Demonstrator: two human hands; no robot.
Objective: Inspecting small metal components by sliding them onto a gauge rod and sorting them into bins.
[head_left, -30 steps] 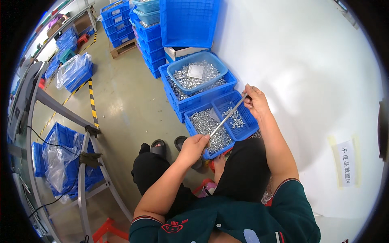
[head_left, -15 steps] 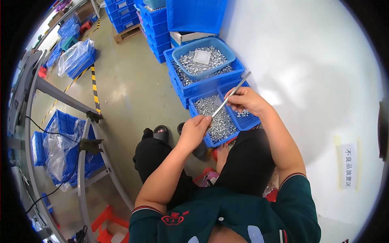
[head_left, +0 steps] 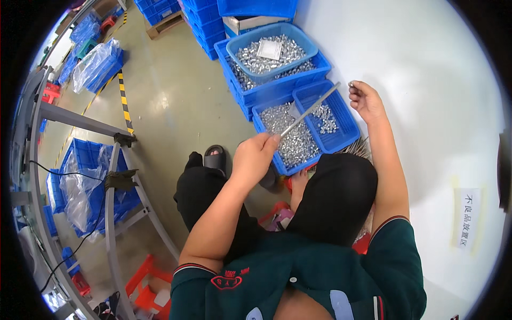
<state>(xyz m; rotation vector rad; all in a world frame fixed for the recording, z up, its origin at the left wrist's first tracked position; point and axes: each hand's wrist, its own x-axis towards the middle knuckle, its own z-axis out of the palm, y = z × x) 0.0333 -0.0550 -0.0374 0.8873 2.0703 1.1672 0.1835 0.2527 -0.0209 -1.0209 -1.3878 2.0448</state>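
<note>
My left hand is closed around one end of a thin silver metal rod. The rod slants up to the right above two blue baskets. Beneath it, the left basket is filled with small shiny metal fittings. In the right basket, a smaller heap of similar metal pieces lies on the bottom. My right hand is raised near the white wall, apart from the rod's far end. Its fingers are curled with thumb and forefinger together; a tiny greyish thing seems to show at the tips, too small to name.
Behind the baskets, a light blue tub of metal fittings rests on a larger blue crate. A grey metal frame stands at the left, near blue crates draped in plastic. Thin rods lie beside my right knee.
My right hand has let go of the rod and moved right, toward the wall. My left hand still holds the rod. The view has shifted slightly, with the baskets now higher in it.
</note>
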